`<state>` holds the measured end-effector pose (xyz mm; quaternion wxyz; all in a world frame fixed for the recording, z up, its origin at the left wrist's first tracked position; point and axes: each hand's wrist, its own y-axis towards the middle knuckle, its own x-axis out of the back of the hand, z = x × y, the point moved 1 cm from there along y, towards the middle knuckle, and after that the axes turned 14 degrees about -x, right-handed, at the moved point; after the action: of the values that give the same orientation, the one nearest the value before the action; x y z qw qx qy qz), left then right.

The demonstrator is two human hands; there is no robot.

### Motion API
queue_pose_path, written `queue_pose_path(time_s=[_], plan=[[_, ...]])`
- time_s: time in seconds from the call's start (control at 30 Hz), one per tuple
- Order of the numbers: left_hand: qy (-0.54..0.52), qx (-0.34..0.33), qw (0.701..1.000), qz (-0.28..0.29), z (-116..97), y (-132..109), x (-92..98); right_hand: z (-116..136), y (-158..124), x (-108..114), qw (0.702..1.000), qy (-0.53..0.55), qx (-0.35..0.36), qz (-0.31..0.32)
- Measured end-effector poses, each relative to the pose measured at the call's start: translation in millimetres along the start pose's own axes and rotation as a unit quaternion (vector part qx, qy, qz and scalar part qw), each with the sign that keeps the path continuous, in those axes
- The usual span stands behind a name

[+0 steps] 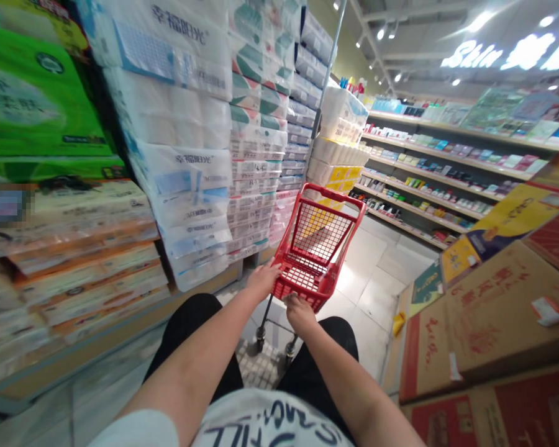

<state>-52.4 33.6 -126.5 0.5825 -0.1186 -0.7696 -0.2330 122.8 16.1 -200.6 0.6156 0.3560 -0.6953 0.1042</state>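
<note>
A red plastic shopping cart (323,233) with a grid basket stands on the tiled floor between my knees and the aisle ahead. My left hand (263,279) rests at the left corner of its near edge, fingers bent over the red rim. My right hand (299,309) is at the near edge too, lower and to the right, with its fingers curled against the red plastic. Inside the cart nothing shows but the red grid. Dark wheels are visible beneath it.
Tall stacks of wrapped tissue packs (190,161) line the left side. Cardboard boxes (498,310) are piled on the right. Shelves of small goods (447,161) run across the back, and pale floor tiles (377,273) show beyond the cart.
</note>
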Motion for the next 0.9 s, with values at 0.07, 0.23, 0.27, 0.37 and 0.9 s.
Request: queue_pose_path(time_s=[0.07,0.23,0.27,0.37,0.9], plan=[[0.001,-0.002,1.000,-0.004,1,0,-0.9,0,-2,1,1.000,0.006,-0.001,-0.006],[0.003,-0.003,1.000,-0.020,0,-1,-2.6,-1,-3,8,1.000,0.013,-0.021,-0.012],[0.005,-0.003,1.000,-0.018,0,-2,-3.0,-1,-4,9,1.000,0.013,-0.022,-0.004],[0.015,-0.001,1.000,-0.009,1,-3,-4.7,-1,-9,9,1.000,0.016,-0.024,-0.012],[0.093,-0.046,0.994,0.013,-20,-14,-15.1,-23,-33,53,0.986,0.072,-0.147,-0.008]])
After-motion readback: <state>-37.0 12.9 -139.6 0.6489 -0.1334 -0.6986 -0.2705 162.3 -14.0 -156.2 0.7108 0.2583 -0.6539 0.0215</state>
